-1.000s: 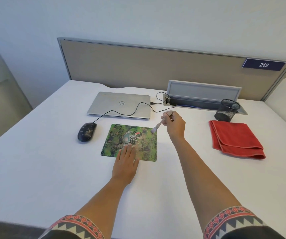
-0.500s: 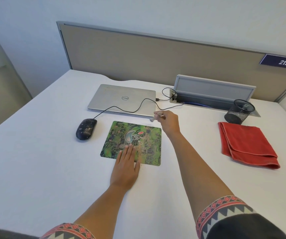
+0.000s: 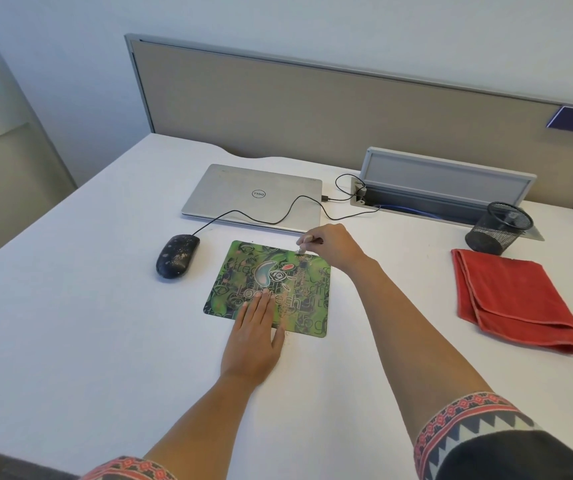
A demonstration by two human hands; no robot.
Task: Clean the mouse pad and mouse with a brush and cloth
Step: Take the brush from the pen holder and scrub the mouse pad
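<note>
A green patterned mouse pad (image 3: 243, 271) lies on the white desk, with crumbs scattered across its right half. My left hand (image 3: 254, 334) presses flat on the pad's near edge, fingers straight. My right hand (image 3: 330, 245) pinches a small brush (image 3: 301, 250) whose tip touches the pad's far right corner; most of the brush is hidden in the hand. A black wired mouse (image 3: 177, 256), speckled with dust, sits left of the pad. A folded red cloth (image 3: 510, 299) lies at the right.
A closed silver laptop (image 3: 254, 195) sits behind the pad, the mouse cable running over it to an open cable tray (image 3: 444, 192). A black mesh pen cup (image 3: 499, 228) stands behind the cloth. A beige partition lines the desk's far edge.
My right hand moved left and down, bringing the brush tip onto the pad's far right corner. The view shifted left. My left hand stayed on the pad.
</note>
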